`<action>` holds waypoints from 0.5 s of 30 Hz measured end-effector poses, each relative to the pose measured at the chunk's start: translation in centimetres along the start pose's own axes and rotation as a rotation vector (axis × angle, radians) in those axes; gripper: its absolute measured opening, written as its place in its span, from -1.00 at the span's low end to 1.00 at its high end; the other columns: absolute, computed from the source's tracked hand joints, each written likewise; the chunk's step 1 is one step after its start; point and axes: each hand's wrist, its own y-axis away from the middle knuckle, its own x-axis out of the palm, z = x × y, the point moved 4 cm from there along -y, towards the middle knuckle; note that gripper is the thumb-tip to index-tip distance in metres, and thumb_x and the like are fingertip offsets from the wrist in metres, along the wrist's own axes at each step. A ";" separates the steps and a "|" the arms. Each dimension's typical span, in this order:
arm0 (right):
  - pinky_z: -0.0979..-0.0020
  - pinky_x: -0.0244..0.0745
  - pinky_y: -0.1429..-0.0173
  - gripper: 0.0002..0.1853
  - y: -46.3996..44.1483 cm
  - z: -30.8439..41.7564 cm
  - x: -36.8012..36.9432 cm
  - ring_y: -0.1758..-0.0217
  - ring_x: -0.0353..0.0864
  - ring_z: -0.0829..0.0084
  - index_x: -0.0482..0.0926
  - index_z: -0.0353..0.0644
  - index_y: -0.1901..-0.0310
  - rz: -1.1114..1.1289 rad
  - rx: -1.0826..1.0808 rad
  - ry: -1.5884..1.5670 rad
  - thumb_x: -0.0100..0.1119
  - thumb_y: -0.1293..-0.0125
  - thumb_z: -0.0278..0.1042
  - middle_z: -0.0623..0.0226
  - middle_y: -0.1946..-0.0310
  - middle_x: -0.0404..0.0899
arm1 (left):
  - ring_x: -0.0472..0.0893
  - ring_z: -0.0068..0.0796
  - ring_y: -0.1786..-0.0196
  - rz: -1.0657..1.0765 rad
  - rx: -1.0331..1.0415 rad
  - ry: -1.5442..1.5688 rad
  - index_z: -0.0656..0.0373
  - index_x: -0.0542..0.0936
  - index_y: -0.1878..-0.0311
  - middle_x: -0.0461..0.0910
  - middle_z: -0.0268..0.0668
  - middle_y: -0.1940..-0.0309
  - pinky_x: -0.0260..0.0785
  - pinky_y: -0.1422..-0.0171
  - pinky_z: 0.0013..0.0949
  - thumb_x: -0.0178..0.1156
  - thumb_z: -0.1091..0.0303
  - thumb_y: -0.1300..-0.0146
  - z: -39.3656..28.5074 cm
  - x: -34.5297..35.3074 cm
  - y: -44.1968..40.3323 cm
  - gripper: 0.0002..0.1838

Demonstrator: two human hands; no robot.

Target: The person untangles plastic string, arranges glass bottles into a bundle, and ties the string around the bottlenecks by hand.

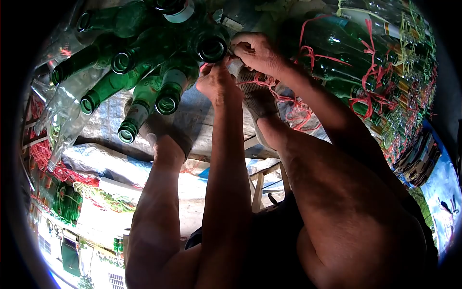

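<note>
A bunch of green glass bottles lies with the mouths towards me, in the upper left of the head view. My left hand is closed just under the nearest bottle mouth, with a bit of pink string at its fingers. My right hand is curled beside the same bottle, its fingertips bent inward against the bunch. What the right fingers pinch is hidden. Pink twine also trails below the hands towards my shoe.
Tied stacks of green bottles with red and yellow string rise on the right. Clear bottles and a heap of red twine lie at left. A pale sheet covers the ground; flattened cardboard stands far right.
</note>
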 end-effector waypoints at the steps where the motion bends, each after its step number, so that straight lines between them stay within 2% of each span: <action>1: 0.51 0.43 0.44 -0.83 -0.2 0.0 0.1 0.50 0.52 0.65 0.64 -0.26 0.28 0.057 0.108 -0.088 0.21 -0.47 -0.37 0.50 0.56 0.51 | 0.52 -0.56 0.50 -0.025 0.024 0.011 0.29 0.65 0.12 0.75 -0.12 0.20 0.03 0.54 -0.48 0.39 0.59 -0.14 0.1 0.3 0.0 -0.77; 2: 0.48 0.50 0.38 -0.85 -0.4 -0.1 0.0 0.47 0.57 0.60 0.68 -0.23 0.18 0.124 0.204 -0.174 0.23 -0.43 -0.33 0.44 0.50 0.57 | 0.51 -0.57 0.51 -0.023 -0.005 0.000 0.29 0.65 0.12 0.75 -0.12 0.21 0.02 0.55 -0.48 0.39 0.60 -0.14 -0.1 0.4 0.0 -0.77; 4: 0.42 0.64 0.26 -0.73 -0.2 -1.1 0.1 0.40 0.67 0.49 0.74 -0.18 -0.01 0.263 0.403 -0.348 0.29 -0.36 -0.26 0.32 0.39 0.70 | 0.50 -0.58 0.53 -0.026 -0.068 -0.028 0.29 0.65 0.12 0.75 -0.11 0.22 0.01 0.55 -0.48 0.38 0.61 -0.14 -0.4 0.1 0.2 -0.77; 5: 0.42 0.61 0.29 -0.73 -0.3 -1.6 0.3 0.39 0.64 0.50 0.72 -0.21 0.02 0.285 0.441 -0.396 0.30 -0.37 -0.24 0.39 0.40 0.65 | 0.49 -0.58 0.54 -0.030 -0.084 -0.034 0.29 0.65 0.12 0.75 -0.11 0.22 0.00 0.55 -0.48 0.38 0.62 -0.15 -0.5 0.2 0.2 -0.78; 8: 0.47 0.45 0.42 -0.81 -0.1 -2.0 0.6 0.46 0.51 0.59 0.69 -0.20 0.15 0.295 0.534 -0.773 0.30 -0.37 -0.26 0.43 0.46 0.57 | 0.47 -0.61 0.56 -0.031 -0.129 -0.038 0.29 0.65 0.12 0.75 -0.12 0.23 -0.03 0.55 -0.48 0.38 0.62 -0.15 -0.6 0.2 0.0 -0.78; 9: 0.53 0.23 0.48 -0.86 0.2 -1.8 0.7 0.52 0.35 0.66 0.64 -0.16 0.25 0.293 0.600 -0.899 0.30 -0.37 -0.28 0.50 0.51 0.46 | 0.47 -0.61 0.56 -0.026 -0.144 -0.031 0.29 0.65 0.12 0.75 -0.12 0.24 -0.03 0.55 -0.48 0.38 0.63 -0.15 -0.4 0.1 -0.2 -0.78; 12: 0.53 0.18 0.48 -0.84 0.6 -1.1 0.4 0.55 0.29 0.68 0.61 -0.19 0.24 0.345 0.548 -0.854 0.17 -0.46 -0.30 0.52 0.57 0.36 | 0.52 -0.60 0.54 -0.037 -0.167 -0.023 0.28 0.66 0.13 0.75 -0.14 0.24 -0.04 0.55 -0.48 0.38 0.63 -0.15 -0.1 -0.1 -0.9 -0.79; 15: 0.55 0.16 0.48 -0.85 0.8 -1.2 0.3 0.53 0.30 0.69 0.65 -0.18 0.17 0.378 0.537 -0.904 0.27 -0.39 -0.29 0.54 0.54 0.37 | 0.63 -0.54 0.44 -0.044 -0.185 -0.030 0.26 0.66 0.13 0.75 -0.16 0.23 -0.03 0.55 -0.47 0.38 0.63 -0.15 0.0 -0.3 -1.1 -0.79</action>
